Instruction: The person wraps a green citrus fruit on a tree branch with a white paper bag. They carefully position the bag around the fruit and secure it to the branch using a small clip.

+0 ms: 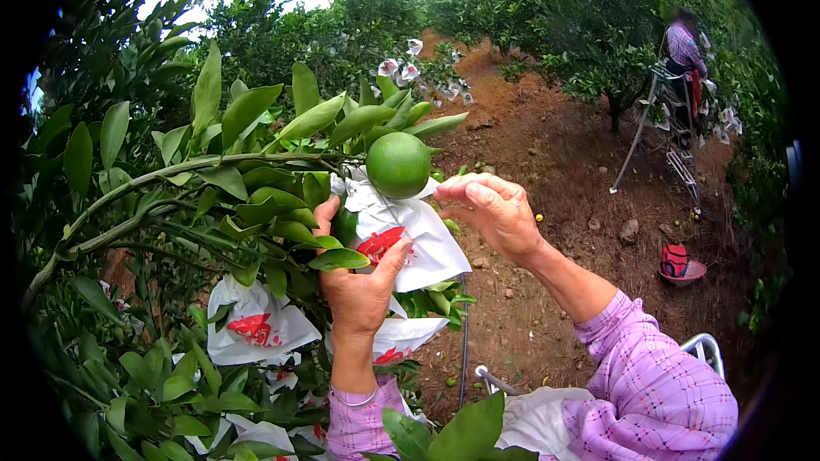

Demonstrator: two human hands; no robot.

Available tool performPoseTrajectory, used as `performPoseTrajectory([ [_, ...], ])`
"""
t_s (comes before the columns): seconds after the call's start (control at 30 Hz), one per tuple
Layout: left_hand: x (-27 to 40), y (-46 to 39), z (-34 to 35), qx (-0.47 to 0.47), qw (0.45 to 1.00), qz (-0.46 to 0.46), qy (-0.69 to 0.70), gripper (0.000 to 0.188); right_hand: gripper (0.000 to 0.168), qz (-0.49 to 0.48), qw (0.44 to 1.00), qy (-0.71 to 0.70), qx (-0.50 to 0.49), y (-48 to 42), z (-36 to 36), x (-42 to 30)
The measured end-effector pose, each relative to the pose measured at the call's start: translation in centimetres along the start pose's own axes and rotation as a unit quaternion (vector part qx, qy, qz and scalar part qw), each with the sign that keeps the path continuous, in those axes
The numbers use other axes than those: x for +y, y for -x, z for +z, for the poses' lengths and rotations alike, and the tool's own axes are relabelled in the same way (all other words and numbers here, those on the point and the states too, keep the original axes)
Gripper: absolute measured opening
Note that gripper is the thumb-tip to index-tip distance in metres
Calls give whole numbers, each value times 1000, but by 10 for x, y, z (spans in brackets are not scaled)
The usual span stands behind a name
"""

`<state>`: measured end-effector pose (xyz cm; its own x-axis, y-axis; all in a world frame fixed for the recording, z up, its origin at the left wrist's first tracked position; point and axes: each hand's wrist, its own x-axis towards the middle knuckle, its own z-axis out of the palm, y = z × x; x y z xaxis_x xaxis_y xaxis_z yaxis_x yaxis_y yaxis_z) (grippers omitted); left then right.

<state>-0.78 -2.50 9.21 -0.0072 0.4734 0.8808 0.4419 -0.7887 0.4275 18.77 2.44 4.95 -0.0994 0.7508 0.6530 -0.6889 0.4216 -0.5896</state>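
A round green citrus fruit (398, 165) hangs at the end of a leafy branch (154, 184). Just below and behind it is a white paper bag (423, 230) with a red print, its upper part crumpled. My left hand (359, 275) grips this bag from below, thumb across the front and fingers partly hidden by leaves. To the right of the fruit, my right hand (493, 211) has its fingertips at the bag's upper corner; whether they pinch the paper cannot be made out. Another printed bag (256, 326) hangs lower left, and one more (407, 338) below my left hand.
A metal rail (703, 351) stands beside my right sleeve. Leaves (448, 435) rise in the foreground. On the slope, a person (684, 51) stands on a tripod ladder (634, 134) by a tree with bagged fruit. A red bag (674, 260) sits in a basin (695, 273). A dark hose (465, 339) crosses the soil.
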Motion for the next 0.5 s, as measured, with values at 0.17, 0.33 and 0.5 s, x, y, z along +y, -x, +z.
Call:
performPoseTrajectory([
  [0.17,20,-7,5,-23,998,13,-62,76,24,331,830,335,-299,136,-65,92],
  [0.33,35,-9,4,-48,971,-189,135,74,36,490,717,270,-416,253,-85,158],
  [0.5,16,-6,-4,-80,996,-31,31,80,28,457,690,253,-501,271,-63,162],
])
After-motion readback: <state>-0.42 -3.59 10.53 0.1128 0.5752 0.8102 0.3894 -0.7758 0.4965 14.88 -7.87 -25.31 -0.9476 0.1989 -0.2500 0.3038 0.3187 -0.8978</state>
